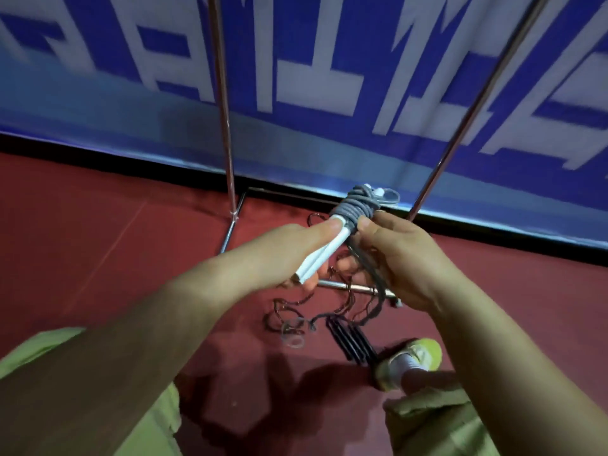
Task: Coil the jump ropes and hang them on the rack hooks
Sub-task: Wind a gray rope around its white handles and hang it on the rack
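So my left hand [296,245] grips the white handles [324,255], long axis pointing up-away toward the rack poles [222,93]. Right hand [394,255] pinches the grey rope [357,209] wrapped round them, just beside. Hooks aren't visible.

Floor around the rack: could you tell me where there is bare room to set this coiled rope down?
Bare red floor lies left of the rack's left upright. It is crowded ahead: loose ropes tangle over the base bar, with black handles beside the shoe.
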A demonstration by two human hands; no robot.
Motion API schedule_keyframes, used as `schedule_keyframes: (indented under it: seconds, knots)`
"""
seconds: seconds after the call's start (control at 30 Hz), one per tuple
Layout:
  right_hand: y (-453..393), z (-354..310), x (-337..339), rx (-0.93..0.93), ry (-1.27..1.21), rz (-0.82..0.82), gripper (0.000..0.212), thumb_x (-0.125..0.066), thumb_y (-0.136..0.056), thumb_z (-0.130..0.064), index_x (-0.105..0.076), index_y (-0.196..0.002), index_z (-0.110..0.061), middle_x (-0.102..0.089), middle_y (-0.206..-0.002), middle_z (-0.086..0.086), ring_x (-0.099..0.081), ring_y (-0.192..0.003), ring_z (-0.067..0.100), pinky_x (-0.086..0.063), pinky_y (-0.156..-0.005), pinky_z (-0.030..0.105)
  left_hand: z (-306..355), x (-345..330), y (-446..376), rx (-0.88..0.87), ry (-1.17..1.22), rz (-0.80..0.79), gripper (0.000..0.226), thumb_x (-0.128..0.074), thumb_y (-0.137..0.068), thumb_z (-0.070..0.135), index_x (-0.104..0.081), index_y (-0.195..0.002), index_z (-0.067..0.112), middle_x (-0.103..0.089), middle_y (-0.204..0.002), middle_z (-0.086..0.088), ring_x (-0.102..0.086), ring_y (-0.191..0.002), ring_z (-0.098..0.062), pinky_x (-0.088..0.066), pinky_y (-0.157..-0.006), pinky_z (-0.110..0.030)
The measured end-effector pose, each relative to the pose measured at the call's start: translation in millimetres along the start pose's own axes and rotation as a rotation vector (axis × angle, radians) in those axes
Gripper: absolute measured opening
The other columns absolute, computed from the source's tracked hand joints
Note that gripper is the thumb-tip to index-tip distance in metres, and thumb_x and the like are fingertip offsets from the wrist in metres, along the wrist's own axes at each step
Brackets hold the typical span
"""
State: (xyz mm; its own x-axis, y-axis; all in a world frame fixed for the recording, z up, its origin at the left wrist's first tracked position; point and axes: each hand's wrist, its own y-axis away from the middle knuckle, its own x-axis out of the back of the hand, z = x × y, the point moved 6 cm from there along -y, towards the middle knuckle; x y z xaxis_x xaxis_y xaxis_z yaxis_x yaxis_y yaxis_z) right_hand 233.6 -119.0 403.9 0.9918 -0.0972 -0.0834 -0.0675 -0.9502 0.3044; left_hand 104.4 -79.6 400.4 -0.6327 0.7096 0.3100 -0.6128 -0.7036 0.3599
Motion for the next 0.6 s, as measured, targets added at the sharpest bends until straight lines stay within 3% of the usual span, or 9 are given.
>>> schedule_keyframes:
  seconds: [0.07,0.17,0.3,0.4,0.6]
  knots:
    - [28.5,-24.0,-6.7,-0.008,0.005,0.004,0.024,-0.045,-0.100,-0.029,-0.059,-0.107,-0.011,-0.070,-0.082,0.006,-0.064,-0.055,0.019,-0.048,-0.042,0.022,33.5,7.9,25.8,-0.069,-0.141,0.084,0.063,-0.035,-0.070,0.071,-0.061,-0.068,0.013,-0.062,-0.054,-0.003,-0.057,-0.055,-0.020,-0.045,-0.063,-0.035]
    - [73.9,-58.0,-16.7,0.064,0.043,0.084,0.022,-0.044,-0.101,-0.030,-0.059,-0.104,-0.014,-0.072,-0.091,0.010,-0.065,-0.054,0.018,-0.043,-0.040,0.021,74.5,11.1,67.5,-0.153,-0.429,0.154,0.054,-0.029,-0.087,0.059,-0.055,-0.072,0.014,-0.062,-0.074,-0.007,-0.060,-0.081,-0.028,-0.044,-0.077,-0.042]
    - [135.6,-99.6,-35.7,0.209,0.073,0.141,0.018,-0.048,-0.099,-0.027,-0.060,-0.105,-0.016,-0.071,-0.102,0.013,-0.068,-0.058,0.021,-0.038,-0.037,0.020,108.9,16.2,124.1,-0.220,-0.649,0.299,0.058,-0.021,-0.084,0.068,-0.052,-0.074,0.020,-0.057,-0.081,-0.002,-0.054,-0.078,-0.018,-0.042,-0.073,-0.039]
    - [181.1,-123.4,-55.2,0.310,0.166,0.171,0.026,-0.052,-0.095,-0.038,-0.065,-0.104,-0.017,-0.073,-0.098,0.008,-0.068,-0.064,0.018,-0.036,-0.042,0.021,130.6,17.6,172.5,-0.318,-0.644,0.409,0.055,-0.031,-0.086,0.066,-0.057,-0.082,0.018,-0.059,-0.077,0.000,-0.056,-0.074,-0.018,-0.042,-0.066,-0.037]
    - [254.3,-163.2,-92.0,0.562,0.220,0.239,0.014,-0.049,-0.099,-0.026,-0.058,-0.104,-0.016,-0.072,-0.083,-0.004,-0.068,-0.066,0.009,-0.048,-0.052,0.021,162.9,17.1,255.9,-0.387,-0.528,0.478,0.043,-0.048,-0.080,0.067,-0.053,-0.087,0.024,-0.056,-0.081,0.003,-0.053,-0.070,-0.014,-0.036,-0.058,-0.030]
